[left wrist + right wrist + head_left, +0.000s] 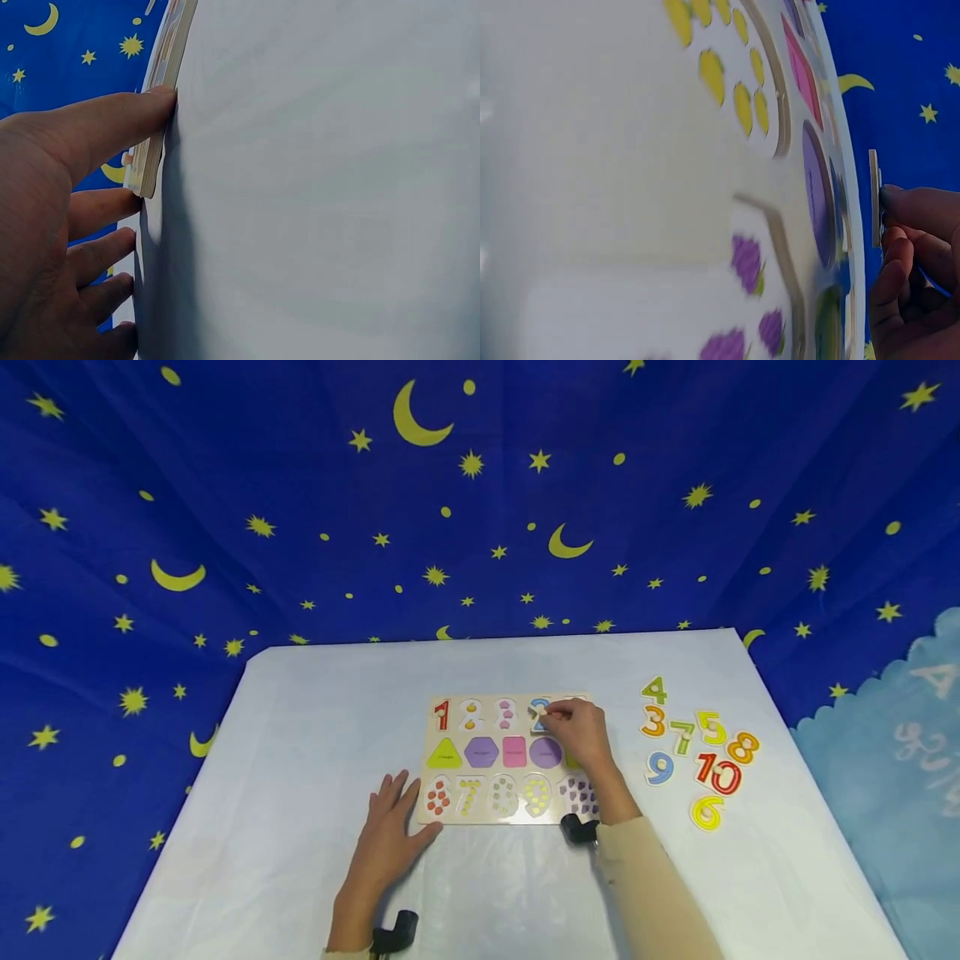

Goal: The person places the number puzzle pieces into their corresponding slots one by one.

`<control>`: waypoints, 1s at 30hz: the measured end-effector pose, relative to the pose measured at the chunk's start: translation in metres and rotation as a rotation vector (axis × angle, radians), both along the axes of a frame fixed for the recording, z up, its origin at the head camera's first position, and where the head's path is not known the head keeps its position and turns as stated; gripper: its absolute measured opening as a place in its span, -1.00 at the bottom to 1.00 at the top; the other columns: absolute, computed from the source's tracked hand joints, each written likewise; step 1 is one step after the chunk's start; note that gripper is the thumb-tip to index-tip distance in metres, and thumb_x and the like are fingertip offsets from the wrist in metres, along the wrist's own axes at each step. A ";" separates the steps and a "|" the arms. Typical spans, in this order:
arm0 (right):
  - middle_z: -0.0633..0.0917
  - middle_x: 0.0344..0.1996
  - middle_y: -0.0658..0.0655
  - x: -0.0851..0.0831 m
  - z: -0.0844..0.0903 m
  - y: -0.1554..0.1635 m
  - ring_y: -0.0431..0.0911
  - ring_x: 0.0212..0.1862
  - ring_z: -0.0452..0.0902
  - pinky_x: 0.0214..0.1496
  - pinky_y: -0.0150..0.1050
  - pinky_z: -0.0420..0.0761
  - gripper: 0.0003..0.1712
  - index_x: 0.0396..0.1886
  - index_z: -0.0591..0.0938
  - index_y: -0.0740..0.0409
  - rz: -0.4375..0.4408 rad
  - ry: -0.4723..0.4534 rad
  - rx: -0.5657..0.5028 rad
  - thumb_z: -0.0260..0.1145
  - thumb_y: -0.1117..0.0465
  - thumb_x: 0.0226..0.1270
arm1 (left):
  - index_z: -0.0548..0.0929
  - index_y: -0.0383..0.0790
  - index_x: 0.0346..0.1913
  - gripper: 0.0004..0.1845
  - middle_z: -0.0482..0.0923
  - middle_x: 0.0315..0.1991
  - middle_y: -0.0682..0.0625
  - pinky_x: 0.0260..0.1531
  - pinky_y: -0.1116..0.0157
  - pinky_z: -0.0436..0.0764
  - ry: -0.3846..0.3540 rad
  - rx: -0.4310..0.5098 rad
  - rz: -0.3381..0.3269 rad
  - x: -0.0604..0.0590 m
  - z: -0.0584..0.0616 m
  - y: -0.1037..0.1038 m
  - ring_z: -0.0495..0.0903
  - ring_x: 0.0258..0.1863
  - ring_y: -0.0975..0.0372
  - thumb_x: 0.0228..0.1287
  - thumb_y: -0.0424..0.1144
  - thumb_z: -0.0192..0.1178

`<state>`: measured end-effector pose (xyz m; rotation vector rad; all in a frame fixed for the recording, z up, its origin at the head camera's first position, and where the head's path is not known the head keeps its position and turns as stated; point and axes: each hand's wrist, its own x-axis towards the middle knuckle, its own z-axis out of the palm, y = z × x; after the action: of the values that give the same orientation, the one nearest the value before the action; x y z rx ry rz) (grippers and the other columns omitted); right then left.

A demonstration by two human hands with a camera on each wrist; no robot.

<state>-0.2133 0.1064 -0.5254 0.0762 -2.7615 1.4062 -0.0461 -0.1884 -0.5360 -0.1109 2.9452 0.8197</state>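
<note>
A wooden puzzle board (497, 819) lies mid-table, with numbers along its top row, shapes in the middle and counting pictures below. My right hand (547, 716) pinches the blue number 2 piece (538, 712) over the top row. In the right wrist view the piece (874, 199) shows edge-on, a little off the board (630, 187), held by my fingers (904, 247). My left hand (390, 827) lies flat on the table at the board's lower left corner. Its thumb (127, 116) touches the board's edge (161, 82).
Several loose number pieces lie to the right of the board: a green 4 (655, 690), an orange 3 (653, 722), a red 10 (718, 773), a yellow 6 (707, 812) and others. A white cloth (300, 735) covers the table, and a blue starry backdrop (225, 485) surrounds it.
</note>
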 end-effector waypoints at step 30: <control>0.67 -0.50 0.01 -0.011 -0.006 -0.038 -0.10 -0.35 0.52 -0.28 -0.22 0.54 -0.81 -0.32 0.77 0.16 0.074 0.013 0.029 0.48 0.18 0.06 | 0.33 -0.23 0.40 -0.14 0.07 0.48 -0.14 0.43 0.01 -0.20 -0.001 0.003 -0.005 -0.001 -0.004 -0.001 -0.19 0.49 0.01 0.10 0.10 0.36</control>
<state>-0.2239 0.0683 -0.5316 0.1901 -2.7962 1.3765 -0.0467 -0.1892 -0.5398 -0.1040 2.9418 0.8228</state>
